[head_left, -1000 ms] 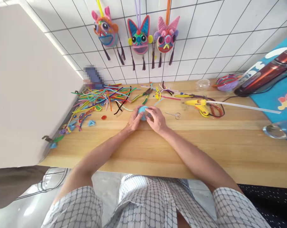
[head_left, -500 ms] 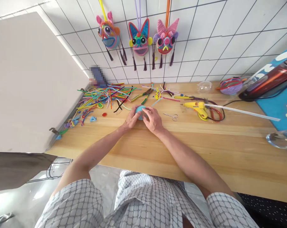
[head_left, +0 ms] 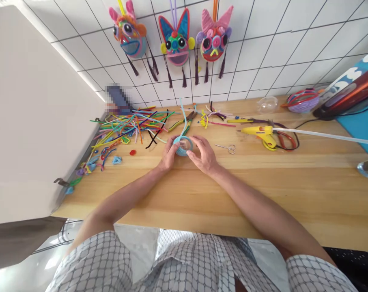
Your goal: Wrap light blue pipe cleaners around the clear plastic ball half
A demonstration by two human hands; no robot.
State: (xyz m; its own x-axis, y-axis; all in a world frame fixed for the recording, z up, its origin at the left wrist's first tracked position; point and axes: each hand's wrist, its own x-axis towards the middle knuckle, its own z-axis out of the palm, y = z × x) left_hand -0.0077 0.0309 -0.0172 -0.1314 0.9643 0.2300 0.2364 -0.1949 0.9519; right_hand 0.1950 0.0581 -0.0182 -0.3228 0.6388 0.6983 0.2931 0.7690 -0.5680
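Between my hands is a clear plastic ball [head_left: 184, 144] wound with light-blue pipe cleaner, its see-through opening facing up. A loose end of the light-blue pipe cleaner [head_left: 183, 115] rises from its far side. My left hand [head_left: 169, 154] grips the left side, thumb pressed on the rim. On the right side, my right hand [head_left: 205, 155] is curved around the ball, thumb and forefinger at its edge. Small scissors [head_left: 229, 148] lie to the right of my right hand. Just beyond the ball lie pliers [head_left: 188, 121] with green and yellow handles.
Many coloured pipe cleaners [head_left: 135, 123] are heaped at the back left. A yellow glue gun [head_left: 259, 132] with a long clear glue stick lies right. Three decorated masks [head_left: 176, 44] hang on the tiled wall. A clear plastic shell [head_left: 267, 104] sits near the wall.
The ball has turned so its clear opening shows, and the loose pipe cleaner end now stands up. My right hand has shifted slightly outward. The camera view has tilted.
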